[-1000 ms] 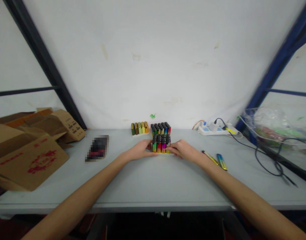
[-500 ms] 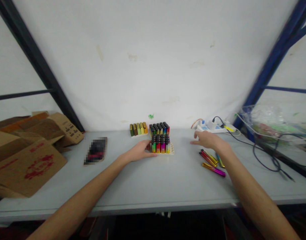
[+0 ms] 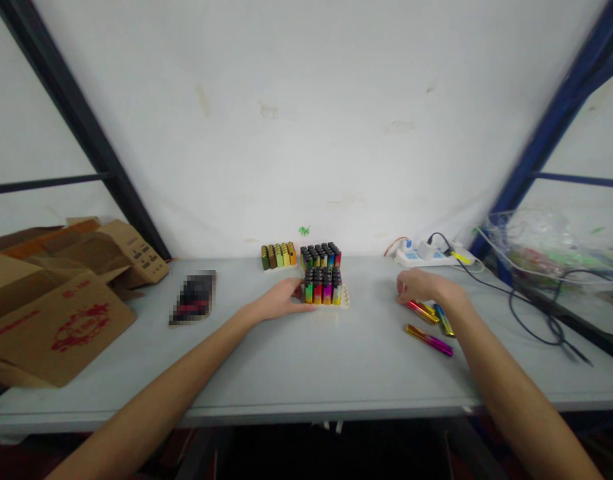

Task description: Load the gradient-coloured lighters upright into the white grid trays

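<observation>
My left hand [image 3: 283, 297] grips the left end of a white tray [image 3: 345, 298], its thumb along the near edge. Upright lighters [image 3: 322, 287] with black tops and bright shiny bodies fill rows of this tray; its right end shows bare slots. To the right, my right hand [image 3: 417, 287] is closed, fingers pointing down, on the end of a red and gold lighter [image 3: 423, 312] lying on the table. Beside it lie a blue and gold lighter [image 3: 443, 320] and, nearer me, a purple and gold lighter [image 3: 430, 340]. The fingertips are partly hidden.
Behind stand another group of black-topped lighters [image 3: 321, 254] and a tray of green-to-orange lighters [image 3: 279, 255]. A power strip [image 3: 433, 256] with cables lies at the back right. Cardboard boxes [image 3: 61, 320] are at left, near a blurred dark object [image 3: 193, 298].
My right hand has moved down and slightly right onto the loose lighters, and its fingers have closed. The left hand stays at the tray. The blue and gold lighter has shifted slightly.
</observation>
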`<state>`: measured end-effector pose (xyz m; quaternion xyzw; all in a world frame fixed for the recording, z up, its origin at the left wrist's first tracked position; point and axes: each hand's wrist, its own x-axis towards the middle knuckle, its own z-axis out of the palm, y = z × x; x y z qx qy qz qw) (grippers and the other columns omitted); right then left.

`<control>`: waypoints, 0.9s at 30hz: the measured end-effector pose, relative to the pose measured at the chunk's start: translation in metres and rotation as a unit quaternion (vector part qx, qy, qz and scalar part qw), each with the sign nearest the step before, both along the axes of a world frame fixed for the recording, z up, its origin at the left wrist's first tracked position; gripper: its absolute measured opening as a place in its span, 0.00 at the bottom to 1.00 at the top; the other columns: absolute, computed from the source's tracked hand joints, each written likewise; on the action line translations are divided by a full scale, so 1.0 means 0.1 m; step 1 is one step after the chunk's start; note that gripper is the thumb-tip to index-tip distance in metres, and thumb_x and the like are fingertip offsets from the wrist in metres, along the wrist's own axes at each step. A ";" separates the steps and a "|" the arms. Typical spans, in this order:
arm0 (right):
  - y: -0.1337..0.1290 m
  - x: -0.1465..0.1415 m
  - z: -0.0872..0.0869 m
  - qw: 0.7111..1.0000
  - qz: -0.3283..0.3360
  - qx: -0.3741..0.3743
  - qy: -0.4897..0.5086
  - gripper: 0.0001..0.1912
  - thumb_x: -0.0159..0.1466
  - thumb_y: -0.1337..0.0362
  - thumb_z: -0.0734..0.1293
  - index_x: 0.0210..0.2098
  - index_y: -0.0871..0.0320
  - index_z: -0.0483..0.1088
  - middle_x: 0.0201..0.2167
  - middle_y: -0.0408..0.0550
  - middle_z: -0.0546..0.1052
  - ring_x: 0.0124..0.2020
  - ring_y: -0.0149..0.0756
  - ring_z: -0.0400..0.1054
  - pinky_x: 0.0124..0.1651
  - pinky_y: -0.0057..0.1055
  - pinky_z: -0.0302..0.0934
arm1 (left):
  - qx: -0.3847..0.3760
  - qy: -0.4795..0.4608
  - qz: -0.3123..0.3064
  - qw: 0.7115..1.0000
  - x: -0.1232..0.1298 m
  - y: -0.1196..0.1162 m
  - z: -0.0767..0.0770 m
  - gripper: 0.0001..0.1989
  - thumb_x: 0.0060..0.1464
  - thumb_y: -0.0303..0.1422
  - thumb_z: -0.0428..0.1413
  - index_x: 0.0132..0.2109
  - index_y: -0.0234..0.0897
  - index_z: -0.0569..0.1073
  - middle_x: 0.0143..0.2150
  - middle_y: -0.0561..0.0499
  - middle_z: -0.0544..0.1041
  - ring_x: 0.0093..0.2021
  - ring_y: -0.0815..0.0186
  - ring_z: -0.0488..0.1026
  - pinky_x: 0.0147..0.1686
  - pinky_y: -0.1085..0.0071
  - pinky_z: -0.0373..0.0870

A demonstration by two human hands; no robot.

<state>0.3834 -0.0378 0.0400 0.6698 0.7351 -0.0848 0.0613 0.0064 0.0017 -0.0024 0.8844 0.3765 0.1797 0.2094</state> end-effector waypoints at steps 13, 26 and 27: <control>0.18 -0.11 -0.05 0.975 0.080 0.180 0.108 0.09 0.64 0.70 0.69 0.44 0.60 0.77 0.38 0.53 0.83 0.36 0.38 0.76 0.39 0.29 0.64 | -0.007 -0.005 -0.006 1.000 -0.01 0.03 -0.03 0.29 0.53 0.56 0.61 0.46 0.34 0.74 0.41 0.45 0.78 0.38 0.56 0.74 0.38 0.65 0.69; 0.17 -0.71 -0.32 0.856 0.169 0.325 0.365 0.10 0.69 0.58 0.67 0.46 0.56 0.73 0.42 0.53 0.78 0.42 0.40 0.75 0.40 0.33 0.73 | 0.004 0.001 -0.006 1.000 -0.01 0.04 -0.05 0.28 0.52 0.56 0.61 0.45 0.35 0.74 0.39 0.46 0.78 0.37 0.57 0.74 0.37 0.65 0.69; 0.18 -0.73 -0.35 0.856 0.176 0.322 0.365 0.10 0.69 0.58 0.66 0.46 0.56 0.73 0.42 0.53 0.78 0.43 0.40 0.74 0.40 0.33 0.73 | 0.006 0.000 -0.009 1.000 -0.01 0.05 -0.05 0.28 0.52 0.56 0.62 0.45 0.35 0.74 0.39 0.46 0.77 0.37 0.57 0.74 0.37 0.65 0.69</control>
